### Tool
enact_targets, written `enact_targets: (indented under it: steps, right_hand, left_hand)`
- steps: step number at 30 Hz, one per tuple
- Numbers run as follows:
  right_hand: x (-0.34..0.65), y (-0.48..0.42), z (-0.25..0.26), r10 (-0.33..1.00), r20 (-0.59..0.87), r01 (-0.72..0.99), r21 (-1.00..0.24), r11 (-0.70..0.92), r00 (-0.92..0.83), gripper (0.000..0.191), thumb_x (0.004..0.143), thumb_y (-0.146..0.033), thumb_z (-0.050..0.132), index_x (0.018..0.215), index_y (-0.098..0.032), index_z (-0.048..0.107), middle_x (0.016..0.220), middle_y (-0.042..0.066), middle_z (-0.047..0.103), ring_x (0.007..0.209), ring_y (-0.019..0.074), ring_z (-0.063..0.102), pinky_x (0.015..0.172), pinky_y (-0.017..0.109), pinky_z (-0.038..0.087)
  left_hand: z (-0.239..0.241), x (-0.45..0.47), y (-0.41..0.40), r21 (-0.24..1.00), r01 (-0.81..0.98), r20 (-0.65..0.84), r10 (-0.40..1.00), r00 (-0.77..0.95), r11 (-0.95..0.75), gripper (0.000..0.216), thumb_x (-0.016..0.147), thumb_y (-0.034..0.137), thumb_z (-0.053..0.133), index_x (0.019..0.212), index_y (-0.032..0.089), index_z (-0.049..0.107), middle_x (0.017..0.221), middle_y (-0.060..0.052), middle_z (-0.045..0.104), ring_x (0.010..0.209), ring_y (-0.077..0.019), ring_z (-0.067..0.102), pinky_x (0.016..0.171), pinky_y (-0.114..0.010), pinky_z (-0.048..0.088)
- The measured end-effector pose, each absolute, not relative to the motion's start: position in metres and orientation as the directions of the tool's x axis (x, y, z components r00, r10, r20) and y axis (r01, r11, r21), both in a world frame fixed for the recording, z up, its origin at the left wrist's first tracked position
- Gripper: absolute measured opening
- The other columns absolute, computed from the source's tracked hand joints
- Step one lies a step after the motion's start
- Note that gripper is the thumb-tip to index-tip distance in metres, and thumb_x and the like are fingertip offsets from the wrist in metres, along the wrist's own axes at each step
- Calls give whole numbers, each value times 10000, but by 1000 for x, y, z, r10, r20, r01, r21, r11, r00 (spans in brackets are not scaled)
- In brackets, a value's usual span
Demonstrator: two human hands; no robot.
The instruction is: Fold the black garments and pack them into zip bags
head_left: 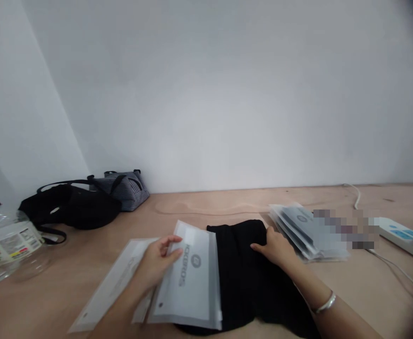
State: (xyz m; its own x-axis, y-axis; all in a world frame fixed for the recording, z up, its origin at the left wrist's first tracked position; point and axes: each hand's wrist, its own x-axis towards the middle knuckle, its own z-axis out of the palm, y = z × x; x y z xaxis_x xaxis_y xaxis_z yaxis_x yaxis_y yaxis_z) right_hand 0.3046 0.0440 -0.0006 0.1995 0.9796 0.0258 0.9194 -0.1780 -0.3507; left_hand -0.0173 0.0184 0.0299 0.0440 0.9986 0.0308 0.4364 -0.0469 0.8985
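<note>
My left hand pinches the left edge of a frosted plastic zip bag with a round logo and dark lettering. That bag is tilted over the left part of a folded black garment. More frosted bags lie flat beneath my left hand and forearm. My right hand, a silver bangle on its wrist, grips the garment's upper right edge, thumb on top and fingers partly hidden. Just beyond it rests a stack of similar bags, with dark contents showing through some.
A clear plastic jar stands at the far left of the wooden table. Behind it are a black bag and a striped bag. At right lie a white power strip and cables, beside a blurred-out patch. A wall closes the back.
</note>
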Motion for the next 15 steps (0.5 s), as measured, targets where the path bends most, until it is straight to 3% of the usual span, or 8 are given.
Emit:
enact_targets:
  steps: [4, 7, 10, 12, 15]
  right_hand:
    - [307, 45, 4, 968, -13, 907, -347, -240, 252, 536, 631, -526, 599, 967, -117, 509, 953, 171, 597, 931, 346, 558, 693, 419, 427]
    - [306, 47, 10, 968, 18, 891, -397, -221, 249, 448, 655, -484, 582, 924, -129, 529, 931, 167, 607, 918, 338, 563, 684, 409, 420]
    - [296, 51, 20, 975, 61, 884, -436, -167, 215, 362, 702, -436, 547, 907, -138, 529, 915, 150, 611, 897, 293, 573, 687, 358, 412]
    - [283, 54, 26, 980, 87, 878, -464, -118, 178, 345, 724, -465, 523, 869, -152, 532, 878, 121, 617, 849, 250, 585, 676, 319, 410]
    - [259, 56, 32, 986, 160, 811, -583, 52, 52, 370, 761, -529, 463, 798, -167, 532, 796, 76, 619, 746, 193, 588, 641, 282, 411]
  left_hand:
    - [49, -78, 13, 917, 396, -5, 995, -102, 45, 502, 548, 471, 696, 965, 208, 601, 832, -23, 675, 751, -247, 640, 635, -336, 534]
    - [38, -125, 9, 923, 376, -12, 985, -171, 77, 488, 454, 471, 756, 873, 254, 636, 870, 6, 684, 806, -266, 635, 633, -316, 544]
    - [13, -163, 8, 885, 457, 3, 980, -199, 91, 455, 490, 477, 737, 876, 260, 635, 931, 2, 674, 873, -280, 617, 695, -334, 533]
    - [0, -175, 10, 788, 610, 51, 979, -200, 83, 443, 545, 482, 695, 905, 235, 625, 934, -26, 667, 899, -294, 600, 764, -378, 500]
    - [-2, -164, 12, 541, 841, 230, 965, -122, -23, 453, 605, 485, 626, 965, 212, 604, 1031, -60, 618, 1034, -310, 516, 914, -422, 382]
